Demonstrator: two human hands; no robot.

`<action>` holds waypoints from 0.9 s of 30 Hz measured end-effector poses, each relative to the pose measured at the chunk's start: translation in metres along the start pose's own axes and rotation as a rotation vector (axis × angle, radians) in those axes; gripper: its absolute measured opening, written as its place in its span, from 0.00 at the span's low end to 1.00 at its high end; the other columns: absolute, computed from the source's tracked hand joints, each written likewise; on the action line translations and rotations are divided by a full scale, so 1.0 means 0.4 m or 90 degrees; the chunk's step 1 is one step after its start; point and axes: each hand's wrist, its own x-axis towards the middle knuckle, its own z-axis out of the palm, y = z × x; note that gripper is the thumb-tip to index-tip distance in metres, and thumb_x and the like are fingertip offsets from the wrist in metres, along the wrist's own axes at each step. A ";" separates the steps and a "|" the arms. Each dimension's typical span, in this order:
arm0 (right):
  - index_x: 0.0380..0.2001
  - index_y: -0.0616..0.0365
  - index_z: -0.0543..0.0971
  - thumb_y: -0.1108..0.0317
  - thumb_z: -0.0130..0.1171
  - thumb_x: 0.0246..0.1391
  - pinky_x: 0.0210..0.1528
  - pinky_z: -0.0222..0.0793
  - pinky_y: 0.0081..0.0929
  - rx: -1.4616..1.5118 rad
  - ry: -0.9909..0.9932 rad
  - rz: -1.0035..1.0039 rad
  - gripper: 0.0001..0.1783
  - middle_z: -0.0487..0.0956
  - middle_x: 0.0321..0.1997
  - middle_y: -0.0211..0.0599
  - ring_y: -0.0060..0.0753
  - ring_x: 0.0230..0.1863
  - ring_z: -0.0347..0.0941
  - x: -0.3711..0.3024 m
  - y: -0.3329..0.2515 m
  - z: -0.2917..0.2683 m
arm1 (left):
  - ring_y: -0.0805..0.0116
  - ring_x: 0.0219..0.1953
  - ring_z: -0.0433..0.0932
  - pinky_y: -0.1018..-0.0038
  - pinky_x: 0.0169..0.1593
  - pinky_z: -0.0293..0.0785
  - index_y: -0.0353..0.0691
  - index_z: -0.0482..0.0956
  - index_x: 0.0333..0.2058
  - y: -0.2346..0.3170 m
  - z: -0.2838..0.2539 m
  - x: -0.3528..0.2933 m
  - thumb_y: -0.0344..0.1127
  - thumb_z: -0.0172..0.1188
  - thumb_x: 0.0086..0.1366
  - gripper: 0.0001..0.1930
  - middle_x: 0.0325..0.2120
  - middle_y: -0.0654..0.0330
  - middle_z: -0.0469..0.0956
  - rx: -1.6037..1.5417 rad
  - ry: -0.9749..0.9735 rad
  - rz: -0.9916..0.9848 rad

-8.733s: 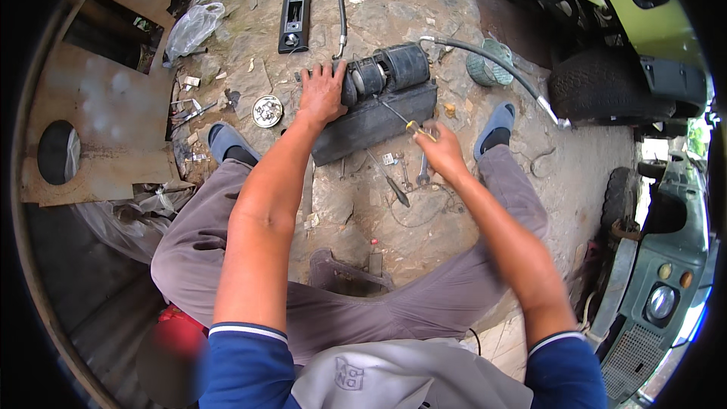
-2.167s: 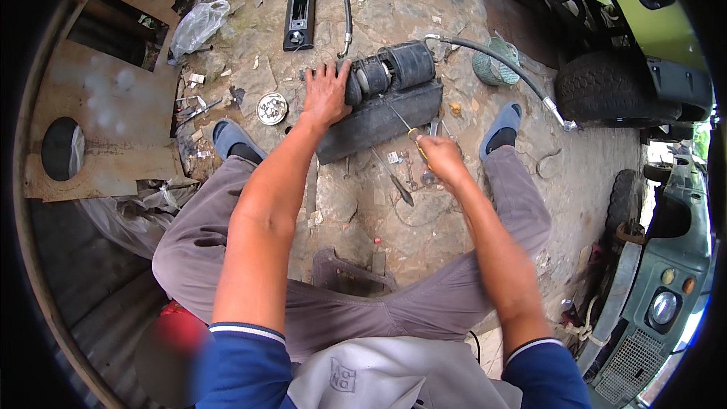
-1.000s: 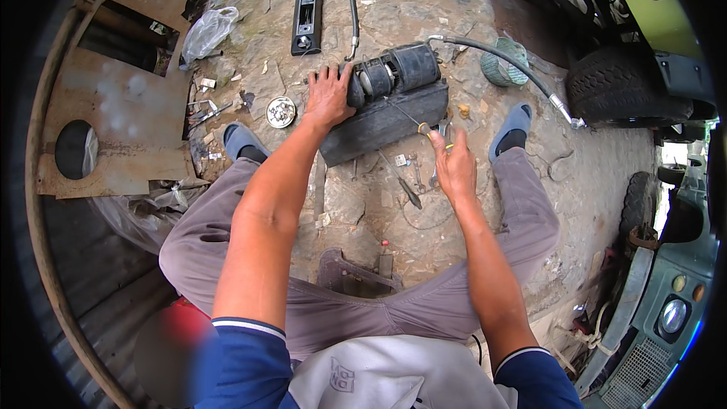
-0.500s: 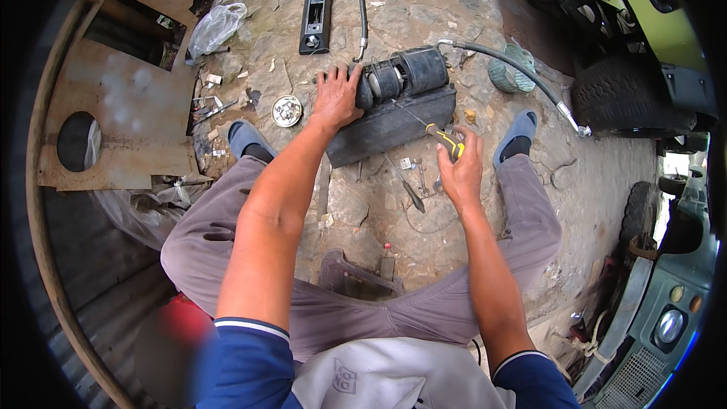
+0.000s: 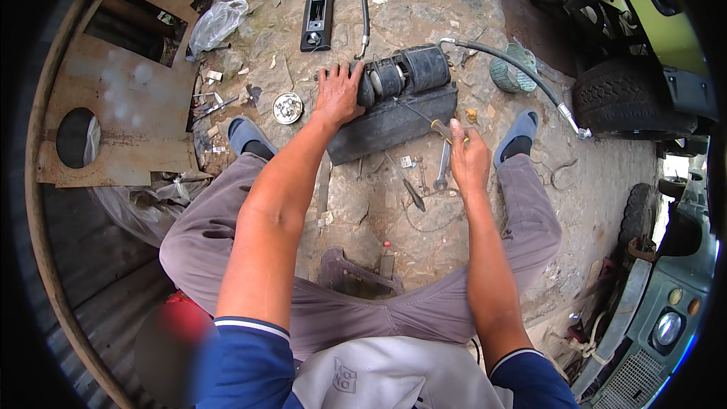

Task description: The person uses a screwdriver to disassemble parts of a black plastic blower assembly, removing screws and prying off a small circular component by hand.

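Note:
A black blower unit [image 5: 394,123], with round fan housings on top of a long dark box, lies on the ground between my feet. My left hand [image 5: 338,96] grips its left end, fingers spread over the housing and thumb on the near side. My right hand [image 5: 471,160] is closed round the yellow-and-black handle of a screwdriver [image 5: 438,126], thumb along the top. The screwdriver's shaft slants up to the seam between box and housings; its tip is too small to make out. Near my right hand lie a wrench [image 5: 442,170] and a dark-handled tool [image 5: 414,195].
Beyond the unit are a long black panel [image 5: 317,11] and a short hose [image 5: 363,7]. A longer hose [image 5: 515,66] arches right past a green wire basket [image 5: 503,76]. A round tin [image 5: 287,108] of small parts sits left. Rusty sheet metal [image 5: 129,121] and a tyre [image 5: 628,102] flank the area.
My right hand has turned on the screwdriver's handle and now covers more of it, thumb pointing up. More of the wrench shows beside it. My left hand keeps its place on the blower unit.

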 end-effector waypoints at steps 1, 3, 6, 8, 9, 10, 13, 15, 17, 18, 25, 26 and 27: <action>0.57 0.60 0.75 0.53 0.62 0.64 0.51 0.72 0.52 -0.003 -0.031 0.008 0.26 0.82 0.49 0.64 0.66 0.50 0.79 0.015 0.008 -0.012 | 0.47 0.64 0.67 0.45 0.68 0.58 0.46 0.61 0.71 0.002 -0.002 0.002 0.46 0.79 0.44 0.55 0.59 0.48 0.71 -0.002 -0.004 -0.001; 0.58 0.60 0.74 0.52 0.63 0.64 0.52 0.72 0.52 0.005 -0.010 -0.076 0.28 0.81 0.52 0.65 0.67 0.52 0.78 0.021 0.023 -0.015 | 0.47 0.64 0.66 0.45 0.68 0.58 0.46 0.61 0.71 0.008 -0.004 0.005 0.45 0.79 0.44 0.55 0.59 0.48 0.71 0.000 -0.011 -0.002; 0.59 0.60 0.73 0.51 0.63 0.64 0.54 0.71 0.52 0.035 0.101 -0.215 0.29 0.79 0.55 0.66 0.68 0.54 0.77 0.013 0.048 0.008 | 0.47 0.65 0.66 0.44 0.68 0.58 0.47 0.60 0.71 0.008 -0.004 0.008 0.45 0.79 0.44 0.55 0.59 0.48 0.71 -0.002 -0.006 -0.001; 0.60 0.59 0.73 0.52 0.64 0.63 0.55 0.71 0.52 0.050 0.121 -0.126 0.30 0.78 0.56 0.66 0.68 0.56 0.76 0.006 0.028 0.015 | 0.47 0.65 0.66 0.44 0.68 0.58 0.47 0.60 0.71 0.007 -0.004 0.006 0.45 0.79 0.44 0.55 0.60 0.48 0.71 -0.006 -0.007 -0.003; 0.62 0.59 0.72 0.53 0.66 0.62 0.57 0.70 0.51 0.035 0.044 -0.042 0.31 0.76 0.59 0.66 0.68 0.58 0.74 0.013 0.020 0.002 | 0.47 0.65 0.65 0.44 0.68 0.58 0.47 0.60 0.71 0.006 -0.005 0.005 0.45 0.79 0.44 0.55 0.60 0.48 0.71 -0.007 -0.012 -0.006; 0.63 0.59 0.71 0.53 0.67 0.61 0.58 0.69 0.51 0.020 -0.033 0.041 0.33 0.74 0.61 0.66 0.68 0.60 0.73 0.022 -0.014 -0.031 | 0.47 0.65 0.65 0.44 0.68 0.58 0.47 0.60 0.71 0.005 -0.004 0.005 0.45 0.79 0.44 0.55 0.60 0.48 0.70 -0.009 -0.015 -0.007; 0.63 0.59 0.70 0.51 0.69 0.59 0.59 0.69 0.50 0.039 -0.008 -0.072 0.36 0.74 0.62 0.66 0.68 0.61 0.72 0.018 0.034 -0.022 | 0.47 0.66 0.65 0.44 0.69 0.57 0.47 0.60 0.71 0.008 -0.005 0.010 0.45 0.79 0.44 0.55 0.60 0.48 0.70 -0.008 -0.019 -0.006; 0.62 0.59 0.71 0.51 0.69 0.59 0.58 0.69 0.49 0.073 0.055 -0.156 0.35 0.75 0.60 0.65 0.67 0.60 0.73 0.015 0.064 0.002 | 0.47 0.66 0.65 0.44 0.69 0.57 0.47 0.61 0.71 0.003 0.000 0.012 0.45 0.79 0.44 0.55 0.60 0.48 0.70 0.001 -0.002 -0.002; 0.60 0.60 0.72 0.55 0.68 0.59 0.58 0.70 0.49 0.107 0.085 -0.124 0.32 0.76 0.58 0.64 0.65 0.58 0.74 0.016 0.053 0.014 | 0.47 0.66 0.65 0.44 0.69 0.57 0.47 0.61 0.71 0.003 0.002 0.010 0.45 0.79 0.44 0.55 0.60 0.48 0.70 -0.001 -0.003 -0.003; 0.59 0.61 0.73 0.56 0.69 0.59 0.57 0.70 0.48 0.083 0.006 -0.040 0.31 0.76 0.58 0.63 0.63 0.58 0.74 0.023 0.052 0.000 | 0.47 0.66 0.65 0.44 0.69 0.56 0.47 0.61 0.71 0.003 0.003 0.008 0.45 0.79 0.44 0.55 0.61 0.48 0.70 -0.005 -0.011 -0.006; 0.54 0.63 0.77 0.56 0.66 0.61 0.50 0.73 0.45 0.132 0.133 -0.153 0.25 0.81 0.43 0.56 0.55 0.47 0.80 0.017 0.091 0.033 | 0.47 0.66 0.65 0.44 0.69 0.57 0.47 0.61 0.71 0.007 -0.003 0.012 0.45 0.79 0.44 0.55 0.60 0.47 0.70 -0.005 0.007 0.004; 0.53 0.63 0.77 0.57 0.65 0.61 0.50 0.73 0.44 0.166 0.148 -0.133 0.24 0.81 0.42 0.55 0.55 0.46 0.80 0.020 0.083 0.036 | 0.47 0.66 0.65 0.44 0.69 0.57 0.47 0.61 0.71 0.007 -0.001 0.010 0.45 0.79 0.44 0.55 0.60 0.47 0.70 -0.007 0.002 0.001; 0.53 0.63 0.78 0.58 0.64 0.61 0.50 0.74 0.44 0.171 0.074 0.004 0.23 0.81 0.41 0.55 0.54 0.45 0.80 0.027 0.079 0.023 | 0.47 0.66 0.65 0.44 0.69 0.57 0.47 0.61 0.71 0.007 0.000 0.009 0.45 0.79 0.43 0.55 0.60 0.47 0.70 -0.010 -0.003 -0.002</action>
